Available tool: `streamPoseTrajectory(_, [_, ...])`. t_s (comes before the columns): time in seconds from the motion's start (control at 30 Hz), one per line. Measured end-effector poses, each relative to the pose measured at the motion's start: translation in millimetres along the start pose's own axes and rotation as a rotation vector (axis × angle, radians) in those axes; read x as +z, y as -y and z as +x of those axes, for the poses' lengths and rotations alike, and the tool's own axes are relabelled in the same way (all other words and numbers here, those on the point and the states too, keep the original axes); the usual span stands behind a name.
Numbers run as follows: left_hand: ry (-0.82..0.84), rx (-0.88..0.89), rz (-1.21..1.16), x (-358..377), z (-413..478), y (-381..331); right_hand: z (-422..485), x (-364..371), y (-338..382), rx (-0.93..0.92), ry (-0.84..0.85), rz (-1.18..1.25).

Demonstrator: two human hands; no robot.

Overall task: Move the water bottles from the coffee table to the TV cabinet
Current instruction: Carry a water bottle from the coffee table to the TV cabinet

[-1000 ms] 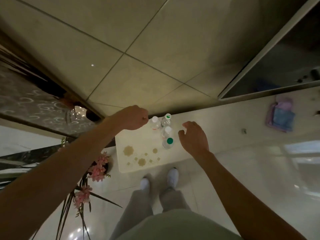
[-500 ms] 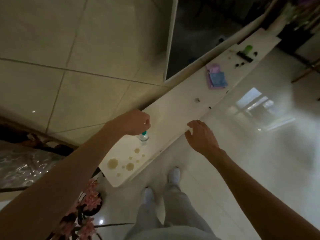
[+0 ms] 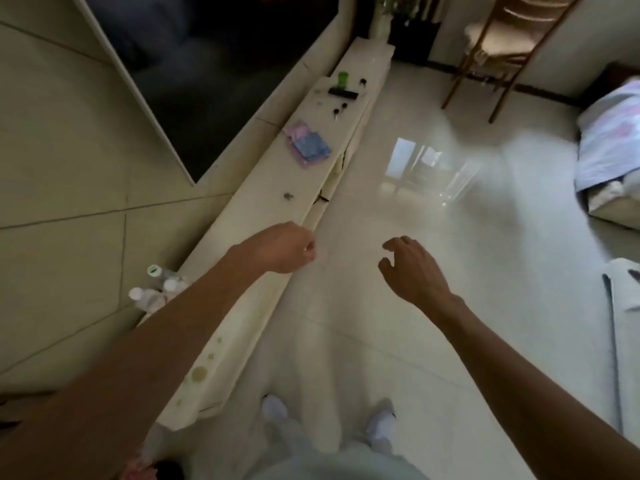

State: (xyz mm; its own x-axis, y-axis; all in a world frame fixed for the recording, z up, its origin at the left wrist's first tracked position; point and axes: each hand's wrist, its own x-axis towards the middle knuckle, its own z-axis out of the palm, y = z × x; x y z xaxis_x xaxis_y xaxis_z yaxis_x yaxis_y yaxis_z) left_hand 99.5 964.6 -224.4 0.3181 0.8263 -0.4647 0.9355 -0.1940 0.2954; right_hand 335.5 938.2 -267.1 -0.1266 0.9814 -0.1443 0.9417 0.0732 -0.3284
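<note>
Several clear water bottles (image 3: pixel 157 289) with white and green caps stand together on the long cream TV cabinet (image 3: pixel 263 202), partly hidden behind my left forearm. My left hand (image 3: pixel 284 247) is a curled fist holding nothing, hovering over the cabinet's front edge, well to the right of the bottles. My right hand (image 3: pixel 412 268) hangs over the glossy floor with loosely bent fingers and holds nothing. The coffee table is out of view.
A pink and blue cloth (image 3: pixel 308 143), a green bottle (image 3: pixel 343 79) and small dark items lie farther along the cabinet. A dark TV screen (image 3: pixel 207 64) is on the wall. A wooden chair (image 3: pixel 502 39) and a sofa (image 3: pixel 613 150) stand to the right.
My view has swung right along the cabinet. The left hand has come away from the bottles, which now stand behind my forearm. The right hand has moved out over the floor.
</note>
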Motion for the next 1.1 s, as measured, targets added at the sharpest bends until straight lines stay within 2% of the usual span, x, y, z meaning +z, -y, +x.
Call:
streamPoseTrajectory(0.3, [0.011, 0.167, 0.207, 7.3, 82.8, -209.0, -42.5, -69.5, -191.7, 0.186, -0.059, -0.027])
streamPoseTrajectory(0.5, [-0.002, 0.312, 0.267, 10.1, 130.4, -310.4, -61.5, -108.9, -286.0, 0.313, -0.127, -0.020])
streamPoseTrajectory(0.8, [0.014, 0.453, 0.417, 2.8, 220.3, -385.8, -47.7, -130.2, -374.2, 0.467, -0.164, -0.026])
streamPoseTrajectory(1.1, [-0.004, 0.643, 0.485, -55.6, 372.1, -445.7, 34.3, -178.1, -455.5, 0.689, -0.201, -0.018])
